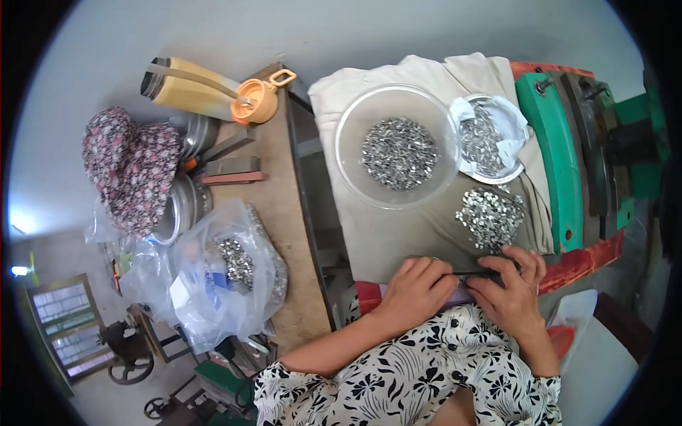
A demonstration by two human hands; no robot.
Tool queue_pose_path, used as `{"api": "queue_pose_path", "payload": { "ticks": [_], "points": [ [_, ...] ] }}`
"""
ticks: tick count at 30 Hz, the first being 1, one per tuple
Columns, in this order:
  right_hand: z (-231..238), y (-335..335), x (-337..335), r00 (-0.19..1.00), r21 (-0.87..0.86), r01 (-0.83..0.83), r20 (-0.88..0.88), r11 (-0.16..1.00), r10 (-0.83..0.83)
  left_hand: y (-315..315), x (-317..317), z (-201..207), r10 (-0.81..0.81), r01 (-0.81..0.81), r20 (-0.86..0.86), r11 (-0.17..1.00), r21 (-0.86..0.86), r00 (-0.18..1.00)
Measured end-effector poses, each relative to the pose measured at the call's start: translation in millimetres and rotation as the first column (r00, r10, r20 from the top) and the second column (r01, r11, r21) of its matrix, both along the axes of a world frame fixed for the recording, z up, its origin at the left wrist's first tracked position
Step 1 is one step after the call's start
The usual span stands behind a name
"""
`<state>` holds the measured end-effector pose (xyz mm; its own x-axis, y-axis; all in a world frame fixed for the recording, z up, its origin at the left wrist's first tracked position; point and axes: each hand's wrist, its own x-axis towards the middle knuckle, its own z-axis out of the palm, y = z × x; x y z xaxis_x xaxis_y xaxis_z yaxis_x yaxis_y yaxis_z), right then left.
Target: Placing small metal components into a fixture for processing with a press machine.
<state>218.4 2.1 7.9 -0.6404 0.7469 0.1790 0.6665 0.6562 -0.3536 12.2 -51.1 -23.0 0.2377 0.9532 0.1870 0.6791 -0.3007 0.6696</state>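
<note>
My left hand (423,285) rests at the near edge of the cloth-covered table, its fingers curled round one end of a thin dark rod (469,274). Beside it, my right hand (510,287) is closed, thumb and forefinger bent together near the rod's other end. What its fingertips pinch is too small to make out. Just beyond my right hand lies a loose heap of small shiny metal pieces (490,219). Farther off, a translucent round tub (344,170) holds many similar pieces. To its right, a white paper-lined bowl (513,128) contains more slender metal pieces.
A green machine (550,170) borders the table's right side. On the wooden bench (302,284) at left lie a plastic bag (206,312) of metal parts, dark bars (231,167), a flowered cloth cap (135,170) and a yellow bottle (192,92) with an orange lid.
</note>
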Motion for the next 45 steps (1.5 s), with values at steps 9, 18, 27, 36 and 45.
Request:
{"api": "queue_pose_path", "payload": {
  "ticks": [9,18,27,36,45],
  "points": [
    [-6,2,-7,0.999,0.1,-0.051,0.019,0.994,0.049,4,-5,6,0.02,-0.02,-0.003,0.998,-0.063,1.0],
    [-2,4,10,0.997,0.011,0.033,-0.07,0.999,-0.032,5,-40,9,0.125,-0.123,0.013,0.988,-0.089,0.992],
    [-8,0,0,0.997,0.01,-0.026,-0.071,1.0,0.026,19,-39,18,0.074,-0.07,0.026,0.987,-0.145,0.997],
    [2,7,5,0.995,-0.002,0.024,-0.099,1.0,-0.024,28,-37,23,0.034,-0.047,-0.097,0.99,-0.13,0.995],
    [-4,18,-19,0.983,-0.051,-0.031,-0.184,0.998,0.021,19,-52,27,0.234,-0.224,0.011,0.943,-0.247,0.972]
  ]
}}
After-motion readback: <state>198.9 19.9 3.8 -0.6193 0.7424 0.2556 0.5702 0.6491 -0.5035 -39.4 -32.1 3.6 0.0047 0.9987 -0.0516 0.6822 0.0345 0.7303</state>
